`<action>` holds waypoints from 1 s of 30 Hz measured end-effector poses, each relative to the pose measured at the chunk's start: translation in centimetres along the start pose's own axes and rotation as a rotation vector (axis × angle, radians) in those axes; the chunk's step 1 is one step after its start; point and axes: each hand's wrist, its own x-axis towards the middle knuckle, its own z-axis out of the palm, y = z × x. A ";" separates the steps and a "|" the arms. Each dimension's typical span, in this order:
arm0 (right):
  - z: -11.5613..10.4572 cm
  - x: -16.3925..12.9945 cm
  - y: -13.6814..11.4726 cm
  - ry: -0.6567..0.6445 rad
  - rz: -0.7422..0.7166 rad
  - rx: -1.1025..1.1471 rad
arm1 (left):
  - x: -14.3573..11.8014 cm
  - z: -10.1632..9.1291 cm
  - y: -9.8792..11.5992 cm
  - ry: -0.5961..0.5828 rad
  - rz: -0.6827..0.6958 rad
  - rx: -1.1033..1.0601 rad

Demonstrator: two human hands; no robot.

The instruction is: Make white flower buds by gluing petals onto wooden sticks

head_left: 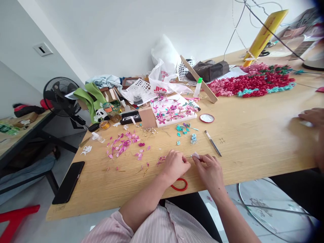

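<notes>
My right hand (210,170) pinches a small whitish piece (195,155) between thumb and fingers; it could be paper or a pale petal. Just left of it, my left hand (176,166) is curled closed, its fingertips hidden, with a thin stem or wire showing between the hands. Beneath my left wrist, a red scissor handle (180,185) sticks out. Small pink petal pieces (161,160) lie beside that hand, and a larger heap of pink petals (124,143) spreads farther left. A pen (213,143) rests beyond my right hand.
Teal pieces (183,128), thread spools (193,138), a round red-rimmed dish (207,118) and a flower-filled board (174,111) stand ahead. A black phone (68,182) lies at the left edge. Red flower bundles (253,82) sit back right; another person's hand (312,116) is at far right.
</notes>
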 end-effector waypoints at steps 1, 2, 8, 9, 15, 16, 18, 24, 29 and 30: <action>0.2 0.1 0.1 0.007 -0.007 -0.013 | 0.0 0.0 -0.1 -0.004 -0.015 -0.010; 0.3 0.2 0.1 0.015 -0.012 -0.024 | 0.0 -0.1 -0.3 -0.005 -0.028 -0.019; 0.3 0.2 0.8 0.054 -0.021 -0.042 | 0.1 -0.3 -0.9 -0.008 -0.077 -0.080; 0.1 0.1 1.0 0.061 -0.024 -0.043 | 0.2 -0.4 -0.9 -0.014 -0.087 -0.088; -0.6 -0.5 1.3 0.015 -0.093 -0.034 | 0.4 -0.8 -0.8 -0.034 -0.110 -0.110; -0.6 -0.5 1.3 0.003 -0.108 -0.030 | 0.3 -0.8 -0.7 -0.032 -0.107 -0.111; -0.6 -0.5 1.3 -0.011 -0.128 -0.026 | 0.3 -0.9 -0.7 -0.027 -0.102 -0.111; -0.5 -0.4 1.4 -0.045 -0.166 -0.031 | 0.1 -0.9 -0.8 -0.022 -0.117 -0.110; -0.2 -0.5 1.0 -0.104 -0.208 -0.035 | -0.1 -1.2 -0.7 -0.027 -0.122 -0.114; -0.1 -0.5 0.9 -0.107 -0.208 -0.039 | -0.1 -1.2 -0.7 -0.028 -0.122 -0.118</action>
